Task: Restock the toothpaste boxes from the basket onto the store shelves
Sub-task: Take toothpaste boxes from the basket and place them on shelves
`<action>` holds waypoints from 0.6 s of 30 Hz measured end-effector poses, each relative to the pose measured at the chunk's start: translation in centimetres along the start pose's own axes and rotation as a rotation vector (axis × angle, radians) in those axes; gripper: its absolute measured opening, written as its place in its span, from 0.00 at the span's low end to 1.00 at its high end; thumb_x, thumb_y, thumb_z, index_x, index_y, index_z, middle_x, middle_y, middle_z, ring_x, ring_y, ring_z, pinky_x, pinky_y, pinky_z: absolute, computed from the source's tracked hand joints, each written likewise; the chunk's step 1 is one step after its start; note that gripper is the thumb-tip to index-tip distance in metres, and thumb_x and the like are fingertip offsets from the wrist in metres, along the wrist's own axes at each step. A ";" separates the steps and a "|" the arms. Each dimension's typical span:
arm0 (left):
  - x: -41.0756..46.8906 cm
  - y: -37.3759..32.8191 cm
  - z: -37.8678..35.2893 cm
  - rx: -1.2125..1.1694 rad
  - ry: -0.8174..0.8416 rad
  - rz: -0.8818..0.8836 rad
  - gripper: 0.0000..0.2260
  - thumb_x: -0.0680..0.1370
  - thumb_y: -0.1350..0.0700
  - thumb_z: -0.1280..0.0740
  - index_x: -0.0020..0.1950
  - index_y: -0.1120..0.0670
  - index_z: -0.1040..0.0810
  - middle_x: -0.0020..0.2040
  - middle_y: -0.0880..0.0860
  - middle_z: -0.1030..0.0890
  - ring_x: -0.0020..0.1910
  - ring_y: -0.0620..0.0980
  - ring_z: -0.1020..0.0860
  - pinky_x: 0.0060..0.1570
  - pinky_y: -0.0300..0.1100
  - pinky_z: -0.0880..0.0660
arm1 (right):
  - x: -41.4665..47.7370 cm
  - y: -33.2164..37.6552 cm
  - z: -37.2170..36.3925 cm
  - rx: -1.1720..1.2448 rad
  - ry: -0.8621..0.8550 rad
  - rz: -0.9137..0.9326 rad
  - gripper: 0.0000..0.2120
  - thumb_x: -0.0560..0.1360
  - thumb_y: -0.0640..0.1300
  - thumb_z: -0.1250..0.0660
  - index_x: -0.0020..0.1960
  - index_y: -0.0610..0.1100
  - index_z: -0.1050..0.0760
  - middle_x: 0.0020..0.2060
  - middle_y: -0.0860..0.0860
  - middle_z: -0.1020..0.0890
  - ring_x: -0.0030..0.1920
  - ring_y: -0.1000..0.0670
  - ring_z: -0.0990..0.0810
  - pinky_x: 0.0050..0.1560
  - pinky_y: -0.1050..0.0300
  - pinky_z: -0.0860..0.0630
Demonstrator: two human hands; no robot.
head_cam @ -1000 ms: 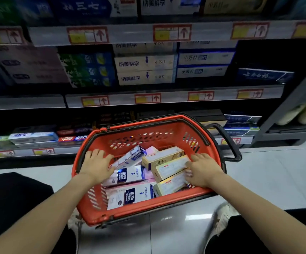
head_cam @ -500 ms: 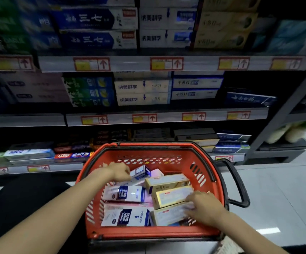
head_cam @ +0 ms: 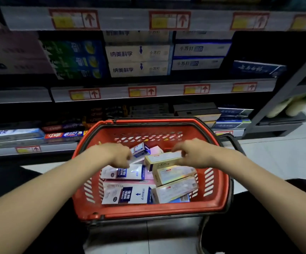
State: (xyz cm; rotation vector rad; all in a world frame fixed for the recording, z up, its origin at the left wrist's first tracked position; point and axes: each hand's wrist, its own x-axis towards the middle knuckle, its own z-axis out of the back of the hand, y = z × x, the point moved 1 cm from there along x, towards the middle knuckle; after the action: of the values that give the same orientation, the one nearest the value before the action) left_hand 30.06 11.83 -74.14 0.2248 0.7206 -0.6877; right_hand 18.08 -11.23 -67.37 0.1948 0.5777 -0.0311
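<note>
Red basket in front of stocked shelves. Inside: white-and-blue toothpaste boxes left, cream boxes right, jumbled, mostly flat.

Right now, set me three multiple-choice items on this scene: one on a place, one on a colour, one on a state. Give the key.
1. The left hand is: A on a shelf; B inside the basket; C on the floor.
2. The basket is: A red; B green; C blue.
3. The right hand: A hangs free; B presses a price label; C grips a cream box.
Key: B, it is within the rim; A, walls and rim are red; C, its fingers curl round the box's end.
</note>
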 end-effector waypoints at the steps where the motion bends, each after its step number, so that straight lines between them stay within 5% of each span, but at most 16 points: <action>1: 0.8 0.3 -1.3 0.045 0.081 0.029 0.13 0.81 0.48 0.35 0.63 0.51 0.21 0.65 0.55 0.18 0.57 0.56 0.21 0.58 0.49 0.23 | 0.7 0.3 -0.7 -0.064 0.075 -0.035 0.26 0.79 0.55 0.30 0.75 0.49 0.27 0.67 0.47 0.20 0.67 0.43 0.22 0.64 0.55 0.26; 6: 3.3 1.1 -4.7 0.099 0.171 0.058 0.15 0.80 0.53 0.32 0.65 0.55 0.23 0.61 0.55 0.18 0.58 0.58 0.19 0.45 0.44 0.27 | 2.4 2.2 -2.1 -0.132 0.117 0.022 0.26 0.81 0.58 0.35 0.76 0.50 0.30 0.70 0.46 0.22 0.69 0.42 0.24 0.66 0.49 0.25; 11: 5.2 0.9 -4.7 0.187 0.009 0.015 0.19 0.77 0.60 0.32 0.68 0.52 0.27 0.60 0.55 0.19 0.59 0.58 0.20 0.50 0.47 0.25 | 3.5 2.1 -1.2 -0.196 0.082 0.022 0.24 0.81 0.59 0.36 0.74 0.50 0.29 0.67 0.46 0.21 0.65 0.41 0.22 0.58 0.48 0.23; 18: 7.5 -0.8 -6.9 0.131 0.043 -0.016 0.31 0.72 0.48 0.21 0.70 0.51 0.30 0.66 0.54 0.21 0.63 0.56 0.22 0.55 0.49 0.23 | 3.9 1.8 -0.7 -0.188 0.044 0.024 0.17 0.82 0.56 0.36 0.67 0.49 0.25 0.61 0.47 0.19 0.60 0.42 0.20 0.47 0.52 0.28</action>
State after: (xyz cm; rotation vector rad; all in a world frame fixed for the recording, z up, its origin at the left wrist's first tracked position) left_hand 29.99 10.34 -84.24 0.3548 0.7196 -0.7480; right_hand 21.14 -9.27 -69.80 0.0195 0.6184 0.0509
